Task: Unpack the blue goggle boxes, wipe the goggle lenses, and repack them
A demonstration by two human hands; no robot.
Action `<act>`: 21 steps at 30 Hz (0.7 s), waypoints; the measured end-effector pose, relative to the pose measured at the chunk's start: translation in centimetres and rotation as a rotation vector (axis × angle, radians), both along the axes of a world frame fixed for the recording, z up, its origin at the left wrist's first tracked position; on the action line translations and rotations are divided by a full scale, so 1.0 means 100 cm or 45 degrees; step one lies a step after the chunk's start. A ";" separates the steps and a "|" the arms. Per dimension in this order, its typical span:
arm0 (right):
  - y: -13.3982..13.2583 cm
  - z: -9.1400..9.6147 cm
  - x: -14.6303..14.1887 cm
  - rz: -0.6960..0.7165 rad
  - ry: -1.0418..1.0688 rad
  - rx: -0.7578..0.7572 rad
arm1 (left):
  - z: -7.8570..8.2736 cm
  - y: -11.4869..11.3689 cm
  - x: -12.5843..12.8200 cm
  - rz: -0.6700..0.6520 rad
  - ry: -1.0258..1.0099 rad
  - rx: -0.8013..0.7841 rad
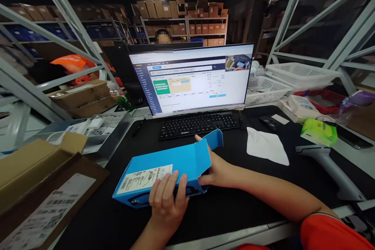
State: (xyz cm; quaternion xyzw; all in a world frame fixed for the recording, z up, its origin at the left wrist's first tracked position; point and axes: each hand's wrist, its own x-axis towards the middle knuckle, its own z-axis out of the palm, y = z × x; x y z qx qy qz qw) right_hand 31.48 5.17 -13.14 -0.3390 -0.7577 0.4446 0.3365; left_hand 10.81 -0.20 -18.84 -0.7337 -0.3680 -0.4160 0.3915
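The blue box (177,160) partly hides my right hand (218,168); the left edge cuts off a brown carton (41,195); text on the monitor (193,101) is too small.

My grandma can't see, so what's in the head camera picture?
A person's left hand holds a blue box; the right hand is at its open end. Beyond it are a keyboard and lit monitor.
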 end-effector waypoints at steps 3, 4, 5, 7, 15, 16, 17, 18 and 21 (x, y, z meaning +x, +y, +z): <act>0.004 -0.016 -0.006 0.105 0.108 -0.155 | -0.013 -0.006 0.010 0.003 -0.009 -0.085; 0.006 -0.021 -0.007 0.101 0.123 -0.216 | -0.017 -0.008 0.014 0.002 -0.012 -0.138; 0.008 -0.027 -0.009 0.074 0.127 -0.263 | -0.020 -0.009 0.018 0.007 -0.018 -0.192; 0.013 -0.036 -0.009 -0.003 0.123 -0.311 | -0.020 -0.013 0.026 0.008 -0.041 -0.291; 0.026 -0.032 0.000 0.069 0.133 -0.260 | 0.057 -0.020 -0.042 -0.156 0.089 -0.834; 0.026 -0.032 -0.001 0.057 0.124 -0.261 | 0.058 -0.015 -0.060 -0.113 0.164 -0.946; 0.027 -0.032 -0.003 0.024 0.123 -0.285 | 0.055 -0.009 -0.077 -0.065 0.218 -1.065; 0.027 -0.033 -0.005 -0.025 0.131 -0.330 | 0.048 -0.004 -0.092 -0.011 0.235 -1.156; 0.027 -0.034 -0.008 -0.172 0.162 -0.431 | 0.023 0.006 -0.118 0.054 0.133 -1.359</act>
